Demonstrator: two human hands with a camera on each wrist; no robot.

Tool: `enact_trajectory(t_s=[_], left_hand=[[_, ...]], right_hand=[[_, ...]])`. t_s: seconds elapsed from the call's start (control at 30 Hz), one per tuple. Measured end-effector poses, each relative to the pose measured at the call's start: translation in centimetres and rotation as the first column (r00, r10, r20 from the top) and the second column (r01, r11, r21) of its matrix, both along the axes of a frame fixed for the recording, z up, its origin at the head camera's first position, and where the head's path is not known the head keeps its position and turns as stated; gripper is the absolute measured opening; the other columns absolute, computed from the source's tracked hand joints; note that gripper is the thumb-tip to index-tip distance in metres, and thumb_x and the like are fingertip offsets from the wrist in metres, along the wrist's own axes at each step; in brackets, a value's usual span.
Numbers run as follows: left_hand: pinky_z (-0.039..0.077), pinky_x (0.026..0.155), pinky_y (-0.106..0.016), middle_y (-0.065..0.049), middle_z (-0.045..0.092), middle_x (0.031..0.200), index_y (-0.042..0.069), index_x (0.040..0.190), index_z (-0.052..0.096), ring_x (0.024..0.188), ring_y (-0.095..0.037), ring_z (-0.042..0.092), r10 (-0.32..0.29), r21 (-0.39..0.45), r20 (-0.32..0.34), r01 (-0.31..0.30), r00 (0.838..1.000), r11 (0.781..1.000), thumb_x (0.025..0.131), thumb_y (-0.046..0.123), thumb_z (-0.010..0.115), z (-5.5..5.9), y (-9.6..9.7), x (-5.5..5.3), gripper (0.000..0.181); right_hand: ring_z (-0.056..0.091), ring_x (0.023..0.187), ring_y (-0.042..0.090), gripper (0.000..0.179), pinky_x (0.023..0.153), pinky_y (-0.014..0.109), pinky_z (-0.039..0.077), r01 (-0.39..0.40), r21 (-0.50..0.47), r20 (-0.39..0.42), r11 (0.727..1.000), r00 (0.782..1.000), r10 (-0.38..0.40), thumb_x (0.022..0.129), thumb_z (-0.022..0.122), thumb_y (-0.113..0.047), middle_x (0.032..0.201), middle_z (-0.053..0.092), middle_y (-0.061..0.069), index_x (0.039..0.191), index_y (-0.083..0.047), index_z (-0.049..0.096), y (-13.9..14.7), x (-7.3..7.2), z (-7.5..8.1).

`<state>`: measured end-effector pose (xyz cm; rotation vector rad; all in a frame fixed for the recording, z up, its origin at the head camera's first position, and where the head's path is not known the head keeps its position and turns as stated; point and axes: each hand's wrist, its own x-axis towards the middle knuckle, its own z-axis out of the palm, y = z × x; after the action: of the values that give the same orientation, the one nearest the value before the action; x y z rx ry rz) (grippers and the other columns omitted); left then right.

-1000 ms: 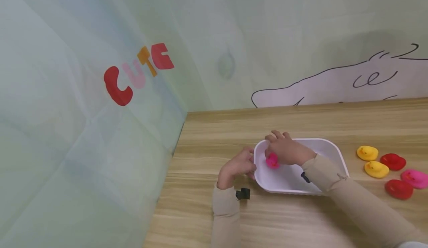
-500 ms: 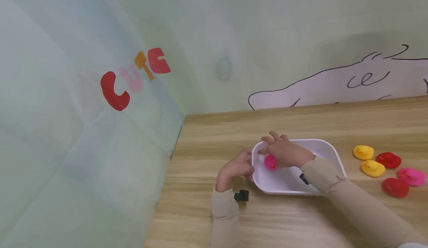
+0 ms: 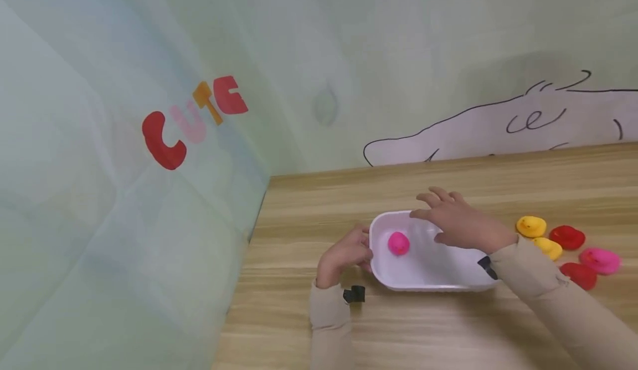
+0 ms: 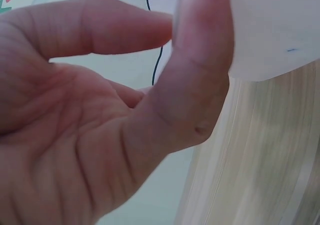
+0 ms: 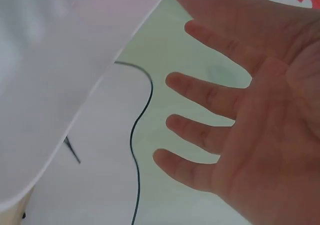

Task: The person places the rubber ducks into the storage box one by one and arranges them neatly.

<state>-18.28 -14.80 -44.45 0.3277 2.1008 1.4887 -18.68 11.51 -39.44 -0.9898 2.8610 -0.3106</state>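
A white plastic tray (image 3: 428, 273) stands on the wooden table. Inside it, toward the left end, lies a pink toy duck (image 3: 399, 243). My left hand (image 3: 344, 256) holds the tray's left side; in the left wrist view thumb and finger pinch the white wall (image 4: 275, 30) at its edge. Above the tray's middle and far rim is my right hand (image 3: 461, 223), fingers spread and holding nothing. The right wrist view shows that palm (image 5: 270, 130) bare, with the tray's underside or wall (image 5: 60, 75) beside the fingers.
Right of the tray lie two yellow toy ducks (image 3: 531, 226), two red ones (image 3: 567, 237) and another pink duck (image 3: 600, 261); the right forearm partly overlaps some of them. A printed fabric wall (image 3: 319, 71) rises behind the table and along its left side.
My right hand has let go of the pink duck, leaving it in the tray, and has moved right and away from it. My left hand stays at the tray's side.
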Motion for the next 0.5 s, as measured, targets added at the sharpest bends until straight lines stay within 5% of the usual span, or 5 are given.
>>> enact_trajectory(t_s=[0.5], left_hand=[[0.065,0.057,-0.034,-0.039,0.060,0.097,-0.017,0.137,0.032,0.057,-0.017,0.060,0.000,0.038,0.045,-0.002,0.999,0.999,0.075,-0.018,0.050,-0.3,-0.1,-0.2,0.064]], right_hand=[[0.042,0.126,0.055,0.053,0.098,0.080,0.039,0.113,-0.059,-0.030,0.992,0.993,-0.115,0.073,0.088,-0.004,0.132,0.056,0.029,0.122,-0.004,0.069,8.0,2.3,-1.1]])
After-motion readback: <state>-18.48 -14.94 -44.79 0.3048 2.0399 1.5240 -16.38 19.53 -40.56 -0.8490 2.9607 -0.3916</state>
